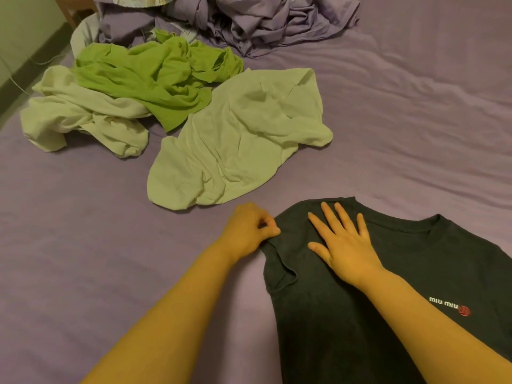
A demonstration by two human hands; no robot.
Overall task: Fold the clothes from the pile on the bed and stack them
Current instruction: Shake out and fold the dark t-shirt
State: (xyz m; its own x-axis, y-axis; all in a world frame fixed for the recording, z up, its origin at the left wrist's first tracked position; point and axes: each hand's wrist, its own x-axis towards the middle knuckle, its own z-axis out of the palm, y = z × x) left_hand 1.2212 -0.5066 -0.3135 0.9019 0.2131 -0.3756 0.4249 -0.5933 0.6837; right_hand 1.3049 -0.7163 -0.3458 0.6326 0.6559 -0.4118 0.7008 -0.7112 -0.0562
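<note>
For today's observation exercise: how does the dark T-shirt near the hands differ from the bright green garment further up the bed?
The dark T-shirt lies spread flat; the bright green garment is crumpled in a heap. The dark T-shirt carries small printed lettering; the green garment shows none. The left hand pinches the T-shirt's edge and the right hand presses flat on it; nobody touches the green garment, which rests partly on pale clothes. Both lie on the purple sheet.

One head-worn wide-angle view looks forward and steeply down from above the bed (415, 112), close over both forearms. The left hand (249, 228) and right hand (340, 242) sit low and centre. Beyond the fingertips the view reaches rumpled purple bedding (249, 20) at the top edge, lines bowing toward the corners.
</note>
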